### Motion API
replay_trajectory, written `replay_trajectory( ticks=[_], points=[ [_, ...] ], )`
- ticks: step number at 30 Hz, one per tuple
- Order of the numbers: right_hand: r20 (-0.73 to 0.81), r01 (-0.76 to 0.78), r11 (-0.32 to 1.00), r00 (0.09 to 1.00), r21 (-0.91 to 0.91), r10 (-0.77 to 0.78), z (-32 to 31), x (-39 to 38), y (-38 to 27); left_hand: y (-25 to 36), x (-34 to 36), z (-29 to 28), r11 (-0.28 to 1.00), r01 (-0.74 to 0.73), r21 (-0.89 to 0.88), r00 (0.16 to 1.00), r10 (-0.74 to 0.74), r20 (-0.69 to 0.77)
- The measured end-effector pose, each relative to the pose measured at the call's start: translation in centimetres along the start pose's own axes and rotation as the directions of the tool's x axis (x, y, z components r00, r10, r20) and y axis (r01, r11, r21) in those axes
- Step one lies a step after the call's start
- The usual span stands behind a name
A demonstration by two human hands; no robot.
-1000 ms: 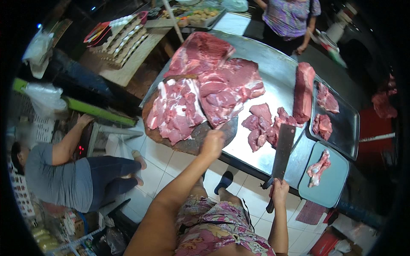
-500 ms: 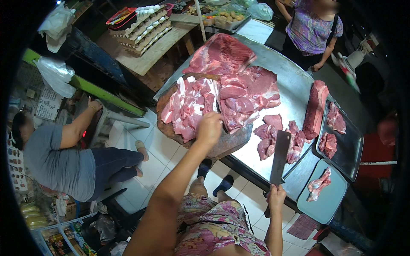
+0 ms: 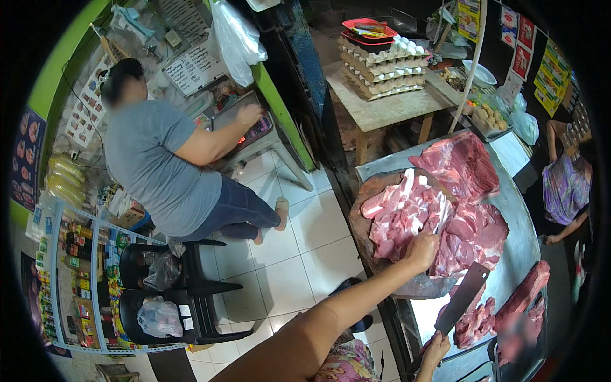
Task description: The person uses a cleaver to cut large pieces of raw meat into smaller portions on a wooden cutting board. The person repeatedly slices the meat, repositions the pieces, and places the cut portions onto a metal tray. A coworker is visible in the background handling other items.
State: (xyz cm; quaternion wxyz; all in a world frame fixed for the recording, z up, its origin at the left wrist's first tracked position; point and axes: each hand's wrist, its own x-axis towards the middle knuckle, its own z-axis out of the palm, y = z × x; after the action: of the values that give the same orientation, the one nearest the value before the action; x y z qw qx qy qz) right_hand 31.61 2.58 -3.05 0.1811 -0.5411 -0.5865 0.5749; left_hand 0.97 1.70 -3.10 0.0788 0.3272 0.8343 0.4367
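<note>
My left hand (image 3: pixel 420 253) is closed on a piece of pink meat at the near edge of a fatty pile (image 3: pixel 401 216) on the round wooden board (image 3: pixel 369 191). My right hand (image 3: pixel 435 349), lower down, grips the handle of a broad cleaver (image 3: pixel 463 296), its blade raised at an angle over the steel table (image 3: pixel 509 172). A large slab (image 3: pixel 455 162) and another cut (image 3: pixel 474 235) lie beside the pile. Smaller chunks (image 3: pixel 474 321) and a long piece (image 3: pixel 531 280) sit at the right, partly behind a blurred patch.
At the left, a person in grey (image 3: pixel 156 159) reaches to a scale (image 3: pixel 251 130), near stacked black chairs (image 3: pixel 200 286) and a goods rack (image 3: pixel 83 286). Egg trays (image 3: pixel 382 70) stand on a side table (image 3: pixel 439 95). A person in purple (image 3: pixel 563 191) stands beyond the steel table.
The view has swung left, so the table appears farther right and more of the shop shows. My left hand stays at the pile, my right on the cleaver.
</note>
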Motion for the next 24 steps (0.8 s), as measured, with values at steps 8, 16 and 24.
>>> replay_trajectory(
  ticks=[8, 16, 24],
  points=[
    [0.049, -0.001, 1.000, 0.999, 0.008, 0.001, 2.5, -0.2, -0.6, -1.9, 0.3, -1.4, 0.996, 0.031, -0.084, 0.999, -0.029, 0.018],
    [0.020, 0.006, 1.000, 1.000, -0.003, -0.006, 3.2, -0.6, -1.0, -2.2, 1.3, 0.8, 0.996, 0.080, 0.034, 0.993, -0.082, 0.080],
    [0.031, -0.006, 1.000, 0.999, -0.002, 0.006, 3.3, -1.5, -0.1, -2.7, 0.8, 1.7, 0.974, 0.004, 0.226, 0.979, -0.050, 0.198]
  ],
)
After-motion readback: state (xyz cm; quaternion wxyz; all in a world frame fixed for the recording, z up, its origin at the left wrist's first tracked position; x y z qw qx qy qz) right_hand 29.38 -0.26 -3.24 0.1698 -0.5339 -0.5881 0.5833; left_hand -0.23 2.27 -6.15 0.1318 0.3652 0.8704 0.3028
